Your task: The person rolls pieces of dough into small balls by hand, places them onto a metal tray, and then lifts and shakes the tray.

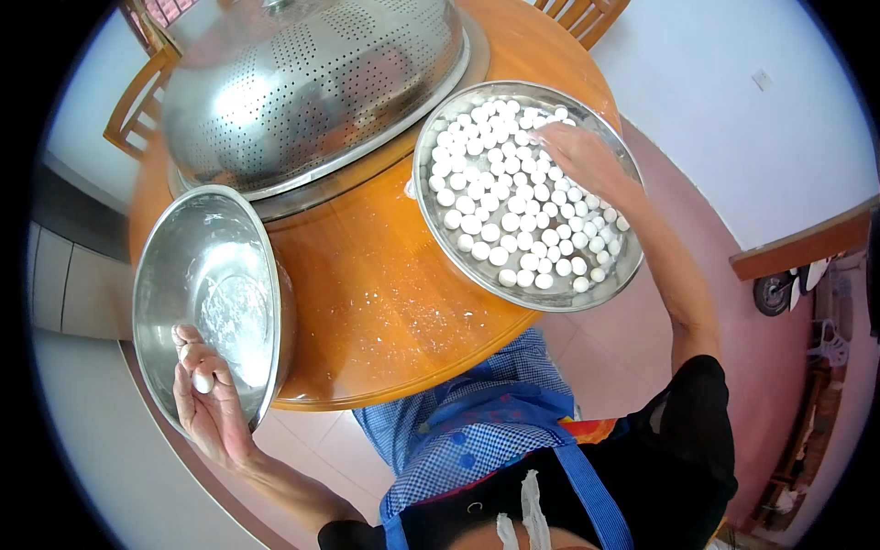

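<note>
A small white dough ball (pixel 203 382) rests in the curled fingers of my left hand (pixel 213 412), palm turned up. That hand is over the near side of a deep steel bowl (pixel 195 229), whose inside is smeared with white powder. On the right, a round steel tray (pixel 431 215) carries many white balls (pixel 511 222), spread in a loose single layer. My right hand (pixel 579 158) reaches over the tray's far right part. Its fingers point left and are drawn together just above the balls; whatever lies between the fingertips is hidden.
A large perforated steel dome cover (pixel 312 101) takes up the back of the round wooden table (pixel 367 339). White crumbs and powder dot the tabletop near its front edge. Wooden chairs (pixel 142 105) stand behind, and a wall (pixel 724 119) is on the right.
</note>
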Action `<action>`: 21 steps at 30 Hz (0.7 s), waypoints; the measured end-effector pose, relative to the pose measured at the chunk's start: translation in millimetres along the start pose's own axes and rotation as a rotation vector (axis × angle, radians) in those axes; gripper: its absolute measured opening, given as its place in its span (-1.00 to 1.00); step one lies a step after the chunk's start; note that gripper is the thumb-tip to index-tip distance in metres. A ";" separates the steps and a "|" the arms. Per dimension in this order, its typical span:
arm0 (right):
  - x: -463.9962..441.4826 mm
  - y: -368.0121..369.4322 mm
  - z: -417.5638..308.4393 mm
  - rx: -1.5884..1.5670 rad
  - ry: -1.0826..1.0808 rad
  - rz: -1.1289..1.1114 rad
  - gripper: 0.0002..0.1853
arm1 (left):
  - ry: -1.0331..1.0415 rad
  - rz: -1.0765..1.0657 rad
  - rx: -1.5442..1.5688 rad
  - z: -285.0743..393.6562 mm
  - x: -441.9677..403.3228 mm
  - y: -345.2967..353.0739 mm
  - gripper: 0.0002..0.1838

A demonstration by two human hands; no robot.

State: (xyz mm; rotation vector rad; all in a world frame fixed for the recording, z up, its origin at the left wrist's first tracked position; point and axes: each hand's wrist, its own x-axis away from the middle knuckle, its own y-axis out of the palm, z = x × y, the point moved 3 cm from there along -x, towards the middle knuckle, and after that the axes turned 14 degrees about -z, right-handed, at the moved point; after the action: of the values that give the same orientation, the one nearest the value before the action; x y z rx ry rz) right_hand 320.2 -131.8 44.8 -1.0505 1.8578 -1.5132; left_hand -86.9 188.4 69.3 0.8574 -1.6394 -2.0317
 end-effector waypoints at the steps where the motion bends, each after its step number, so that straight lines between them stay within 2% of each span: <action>1: -13.9 2.3 -3.8 -0.001 -0.003 0.013 -0.62 | -0.012 -0.022 0.015 0.5 0.3 -0.2 -0.52; 3: -37.3 13.9 3.5 -0.004 -0.012 0.024 -0.61 | 0.003 -0.007 0.013 0.9 1.5 -0.7 -0.52; 5: -52.9 30.9 6.0 0.161 -0.323 0.204 -0.50 | 0.016 0.006 0.007 1.7 1.7 0.4 -0.52; 6: -52.7 36.2 4.5 0.145 -0.302 0.064 -0.42 | 0.017 0.004 0.010 1.2 2.0 1.2 -0.52; 9: -26.7 21.3 -11.7 0.114 -0.210 -0.042 -0.38 | 0.015 -0.001 0.026 3.2 3.6 1.9 -0.52; 11: -10.1 20.3 -2.7 0.106 -0.181 -0.008 -0.37 | 0.004 -0.008 0.044 2.6 3.4 1.7 -0.52; 13: 1.4 16.0 -0.6 0.490 -0.086 0.179 -0.40 | 0.012 -0.017 0.005 2.3 2.8 3.4 -0.51; 14: 1.2 17.6 -2.5 0.488 -0.085 0.178 -0.40 | 0.011 -0.016 0.003 2.9 2.4 3.6 -0.51; 17: -13.5 7.3 -45.4 0.168 -0.427 0.222 -0.50 | 0.005 -0.021 -0.032 1.7 1.8 3.8 -0.50; 19: -30.9 33.3 -59.4 0.026 -0.545 0.132 -0.36 | 0.005 -0.038 -0.019 0.2 1.1 4.9 -0.50; 21: -22.7 34.7 -62.1 0.100 -0.513 0.120 -0.39 | 0.017 -0.019 -0.045 -0.6 1.2 5.4 -0.48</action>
State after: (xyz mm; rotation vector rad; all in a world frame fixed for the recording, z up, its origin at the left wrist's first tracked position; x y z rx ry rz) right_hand 275.6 -75.5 24.5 -1.1289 1.4433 -1.1213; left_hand -87.8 185.9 74.2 0.8750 -1.5762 -2.0606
